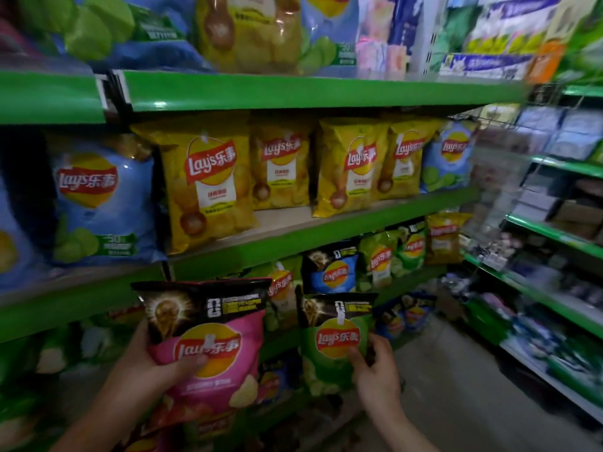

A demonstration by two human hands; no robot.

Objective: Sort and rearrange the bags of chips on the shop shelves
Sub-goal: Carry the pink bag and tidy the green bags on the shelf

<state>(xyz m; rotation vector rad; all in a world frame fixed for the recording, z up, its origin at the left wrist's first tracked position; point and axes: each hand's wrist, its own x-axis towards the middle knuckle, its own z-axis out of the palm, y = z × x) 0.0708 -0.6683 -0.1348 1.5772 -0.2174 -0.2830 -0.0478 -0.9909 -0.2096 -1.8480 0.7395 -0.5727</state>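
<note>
My left hand (153, 370) grips a pink chip bag (208, 353) with a black top by its left edge, held upright in front of the lower shelves. My right hand (375, 373) pinches the right side of a green chip bag (332, 340) with a black top, also upright. The two bags hang side by side without touching. Above them, on the middle shelf (293, 236), stand several yellow bags (208, 187) with a blue bag (98, 200) at the left and another blue bag (450, 158) at the right end.
The lower shelf holds a blue-and-black bag (331, 272), green bags (381, 259) and a brown bag (443, 238). More bags fill the top shelf (293, 89). A second green shelving unit (554, 230) with blurred goods runs along the right; grey floor (456, 370) lies between.
</note>
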